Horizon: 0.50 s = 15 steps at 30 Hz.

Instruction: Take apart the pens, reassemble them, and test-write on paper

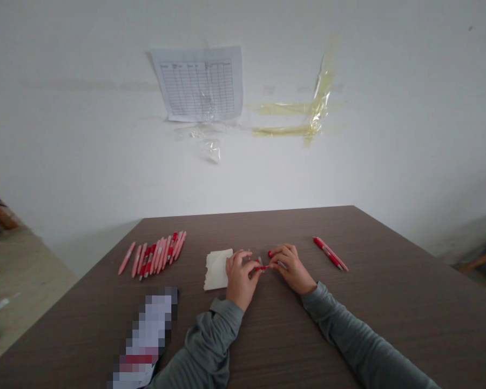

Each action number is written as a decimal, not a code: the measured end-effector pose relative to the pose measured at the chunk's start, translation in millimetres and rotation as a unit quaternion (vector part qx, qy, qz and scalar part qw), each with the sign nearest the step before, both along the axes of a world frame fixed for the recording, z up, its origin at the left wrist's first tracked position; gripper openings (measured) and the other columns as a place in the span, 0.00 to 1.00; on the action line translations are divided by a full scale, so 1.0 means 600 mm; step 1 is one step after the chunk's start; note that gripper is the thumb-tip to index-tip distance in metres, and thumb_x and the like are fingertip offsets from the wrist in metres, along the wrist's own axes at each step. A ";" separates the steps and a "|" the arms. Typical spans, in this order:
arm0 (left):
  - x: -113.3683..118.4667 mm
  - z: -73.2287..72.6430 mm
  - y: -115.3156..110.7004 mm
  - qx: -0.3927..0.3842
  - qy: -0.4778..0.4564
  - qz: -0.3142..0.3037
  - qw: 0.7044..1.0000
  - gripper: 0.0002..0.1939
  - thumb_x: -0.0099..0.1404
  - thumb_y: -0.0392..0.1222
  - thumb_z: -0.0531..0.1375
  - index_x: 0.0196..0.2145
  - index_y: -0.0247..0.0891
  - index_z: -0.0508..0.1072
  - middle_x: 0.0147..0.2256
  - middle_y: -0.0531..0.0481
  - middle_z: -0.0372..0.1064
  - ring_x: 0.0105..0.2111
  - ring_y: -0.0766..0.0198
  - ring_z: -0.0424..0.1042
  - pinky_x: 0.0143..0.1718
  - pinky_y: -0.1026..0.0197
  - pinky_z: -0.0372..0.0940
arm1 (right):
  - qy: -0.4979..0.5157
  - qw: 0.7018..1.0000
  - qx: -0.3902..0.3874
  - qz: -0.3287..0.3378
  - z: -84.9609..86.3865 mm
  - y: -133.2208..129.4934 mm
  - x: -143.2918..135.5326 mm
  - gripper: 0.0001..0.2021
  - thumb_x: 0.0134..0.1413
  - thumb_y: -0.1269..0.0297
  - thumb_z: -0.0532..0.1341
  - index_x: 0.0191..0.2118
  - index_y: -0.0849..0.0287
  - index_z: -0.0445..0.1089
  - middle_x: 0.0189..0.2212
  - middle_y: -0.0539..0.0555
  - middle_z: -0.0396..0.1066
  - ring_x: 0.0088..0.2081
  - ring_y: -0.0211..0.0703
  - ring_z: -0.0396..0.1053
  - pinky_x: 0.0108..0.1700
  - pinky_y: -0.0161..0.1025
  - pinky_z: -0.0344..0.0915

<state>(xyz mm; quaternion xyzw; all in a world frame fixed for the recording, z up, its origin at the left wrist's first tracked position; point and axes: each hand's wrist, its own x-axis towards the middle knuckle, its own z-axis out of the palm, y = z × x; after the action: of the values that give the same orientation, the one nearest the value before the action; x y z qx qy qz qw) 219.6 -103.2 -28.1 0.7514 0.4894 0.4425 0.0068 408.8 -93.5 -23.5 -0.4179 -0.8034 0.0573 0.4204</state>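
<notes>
Two hands of mine meet over the middle of the bench (pixel 275 335), both pinching the same slim red piece (pixel 262 267). The left hand (pixel 240 281) has its thumb and forefinger closed on one end, the other fingers bent above; the right hand (pixel 291 268) grips the other end between its fingertips. The piece lies level in the gap between us, bright red and narrow like part of a pen, with something greyish just behind it; it is too small and too covered by my fingers for me to make out more. A second red bit (pixel 270 253) shows at the far edge of my right hand, though I cannot tell whether I am touching it.

Beside my left hand sits a cream paper pad (pixel 216 273) with a ragged left edge, partly covered by my fingers. Farther left, a row of pens (pixel 159 256) lies slanted side by side, most of them pale pink, several deep red with silvery tips; one pink pen (pixel 127 258) rests slightly apart at the row's left end. Off to my right, a red pen (pixel 325 250) and a pink pen (pixel 340 261) lie together at a slant.
</notes>
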 end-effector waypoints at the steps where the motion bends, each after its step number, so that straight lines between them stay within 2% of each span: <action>1: 0.000 0.001 0.000 0.000 -0.001 0.002 1.000 0.04 0.54 0.37 0.64 0.28 0.46 0.76 0.43 0.48 0.66 0.51 0.53 0.60 0.55 0.38 0.55 | 0.000 1.000 -0.002 0.000 0.000 0.000 0.000 0.06 0.58 0.64 0.58 0.32 0.54 0.72 0.39 0.55 0.70 0.48 0.49 0.59 0.51 0.51 0.61; 15: -0.002 0.000 0.004 -0.013 -0.012 0.012 1.000 0.04 0.53 0.38 0.65 0.29 0.46 0.77 0.42 0.49 0.66 0.49 0.55 0.62 0.53 0.42 0.57 | 0.000 1.000 0.016 -0.001 -0.001 0.001 -0.001 0.06 0.57 0.62 0.59 0.35 0.54 0.73 0.39 0.55 0.70 0.48 0.47 0.60 0.51 0.49 0.61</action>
<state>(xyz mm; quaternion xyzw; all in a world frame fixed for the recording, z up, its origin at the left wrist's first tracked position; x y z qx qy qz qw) 218.1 -100.8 -28.0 0.7399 0.5041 0.4451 0.0167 408.1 -93.1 -24.3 -0.4119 -0.8036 0.0443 0.4274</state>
